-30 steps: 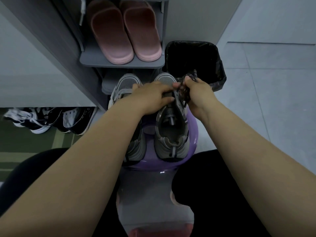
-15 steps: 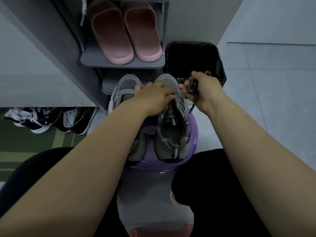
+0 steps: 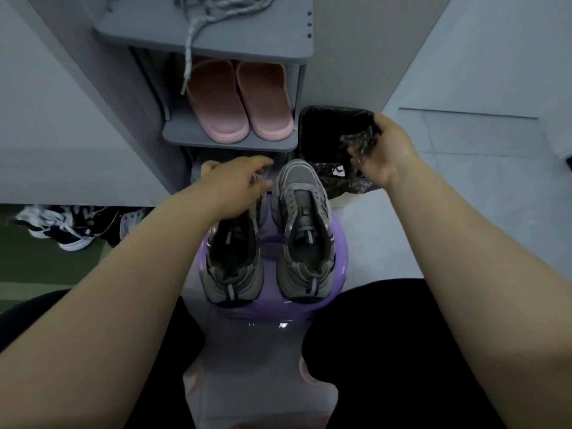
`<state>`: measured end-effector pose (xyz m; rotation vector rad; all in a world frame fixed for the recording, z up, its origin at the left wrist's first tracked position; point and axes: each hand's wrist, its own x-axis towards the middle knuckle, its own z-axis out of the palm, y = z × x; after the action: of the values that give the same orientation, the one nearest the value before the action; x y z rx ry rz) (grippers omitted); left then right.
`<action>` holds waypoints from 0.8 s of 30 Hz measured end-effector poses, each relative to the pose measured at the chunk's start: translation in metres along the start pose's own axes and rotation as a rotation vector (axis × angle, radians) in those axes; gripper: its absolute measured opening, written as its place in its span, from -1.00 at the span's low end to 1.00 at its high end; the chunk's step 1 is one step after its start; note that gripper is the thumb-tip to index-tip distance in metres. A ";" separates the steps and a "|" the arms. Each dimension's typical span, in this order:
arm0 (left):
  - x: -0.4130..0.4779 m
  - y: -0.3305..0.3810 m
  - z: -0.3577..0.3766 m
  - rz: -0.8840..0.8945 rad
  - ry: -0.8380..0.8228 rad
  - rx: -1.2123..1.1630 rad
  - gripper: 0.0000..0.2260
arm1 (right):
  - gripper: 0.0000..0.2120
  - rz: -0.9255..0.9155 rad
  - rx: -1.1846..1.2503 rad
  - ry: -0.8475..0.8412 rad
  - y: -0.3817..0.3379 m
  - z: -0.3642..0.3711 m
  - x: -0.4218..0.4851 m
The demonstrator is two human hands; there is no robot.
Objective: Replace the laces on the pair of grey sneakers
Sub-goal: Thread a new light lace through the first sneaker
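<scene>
Two grey sneakers stand side by side on a purple stool (image 3: 339, 243), toes away from me. The right sneaker (image 3: 305, 230) shows no lace in its eyelets. My left hand (image 3: 230, 188) lies over the front of the left sneaker (image 3: 232, 267), fingers spread and relaxed. My right hand (image 3: 385, 150) holds a bunched dark lace (image 3: 360, 144) over the black-lined bin (image 3: 328, 134). A grey-white speckled lace (image 3: 192, 48) lies on the top shelf of the rack and hangs over its edge.
A grey shoe rack (image 3: 229, 140) stands just behind the stool, with pink slippers (image 3: 240, 100) on its middle shelf. Black-and-white sneakers (image 3: 71, 226) lie on the floor at the left. My knees flank the stool. Grey tiled floor extends to the right.
My right hand has carried the dark lace off the right sneaker and out over the bin. My left hand slid from the right sneaker onto the left one. The camera tilted up.
</scene>
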<state>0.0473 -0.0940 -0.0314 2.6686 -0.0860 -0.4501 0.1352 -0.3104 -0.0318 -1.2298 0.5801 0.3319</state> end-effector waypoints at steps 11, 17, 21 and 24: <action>-0.023 -0.007 -0.011 -0.005 0.006 -0.032 -0.55 | -0.93 -0.555 -0.321 0.031 -0.042 0.058 -0.033; -0.036 -0.015 -0.031 0.005 0.359 -0.362 -0.68 | -0.69 -0.985 -0.999 -0.330 -0.041 0.132 -0.051; -0.039 -0.023 -0.050 -0.110 0.609 -0.663 -0.88 | -0.42 -1.097 -1.547 -0.302 -0.009 0.171 -0.048; -0.036 -0.030 -0.061 -0.196 0.718 -0.874 -0.92 | -0.66 -1.223 -1.340 -0.239 0.001 0.186 -0.051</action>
<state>0.0326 -0.0375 0.0189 1.8210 0.4768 0.3691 0.1373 -0.1309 0.0374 -2.4944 -0.8310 -0.2694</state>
